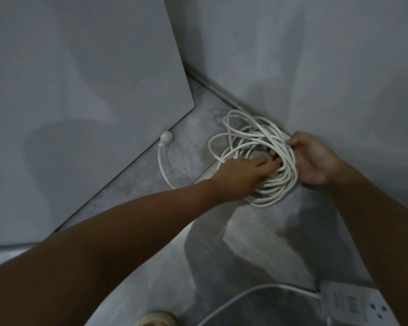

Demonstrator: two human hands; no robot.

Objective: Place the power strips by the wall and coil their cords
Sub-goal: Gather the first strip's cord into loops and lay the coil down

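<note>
A white cord [250, 140] lies in a loose coil of several loops on the grey floor, right against the wall. My right hand [313, 158] pinches the bundled loops at the coil's right side. My left hand [240, 176] reaches into the coil's middle, its fingers on the strands. The cord's free end runs left to a white plug [166, 137] lying on the floor. A white power strip [356, 304] with visible sockets lies at the bottom right, and its own cord [252, 295] curves away to the left.
A grey wall [316, 55] rises behind the coil, with a thin trim [212, 87] along its base. A grey panel [80, 90] stands at the left, its lower edge near the plug. A beige shoe tip [156, 320] shows at the bottom edge.
</note>
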